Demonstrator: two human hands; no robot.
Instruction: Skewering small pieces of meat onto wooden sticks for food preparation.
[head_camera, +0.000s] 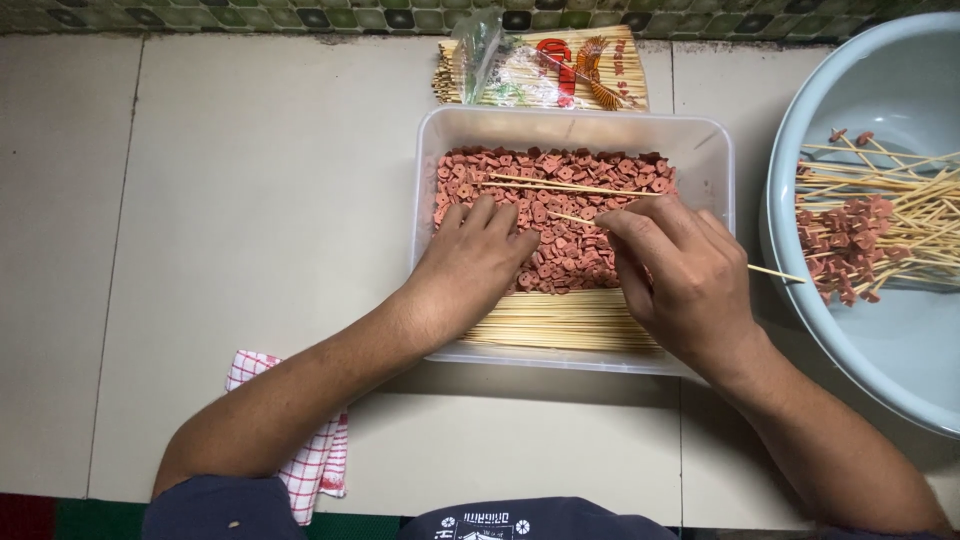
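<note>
Nearest the camera, a dark shirt (520, 520) fills the bottom edge, and two bare forearms reach forward over a pale tiled surface (250, 200) into a clear tub (575, 125).

The right hand (685, 280) pinches a skewer (775, 272), clenched around it with thumb and fingertips. Its blunt end juts out to the right past the knuckles; its point shows again left of the fingertips, aimed up and left into the sausage slices (560, 210). So the skewer's long axis runs roughly left to right, tilted slightly. The left hand (480, 265) lies just left of the point, fingers curled down onto the slices, touching them; whether it has one pinched I cannot tell. It is the hand nearer the point.

The slices are small, reddish-pink rounds, many with a hole in the middle, heaped across the far half of the tub. Two loose sticks (560, 185) lie across them. A flat bundle of bare sticks (560, 320) fills the tub's near half, running left to right.

To the right, a pale blue basin (880, 360) holds loaded skewers (870, 240) with slices bunched at their left ends. Beyond the tub lies an opened packet of sticks (545, 70). A red-checked cloth (315, 460) lies under the left forearm.
</note>
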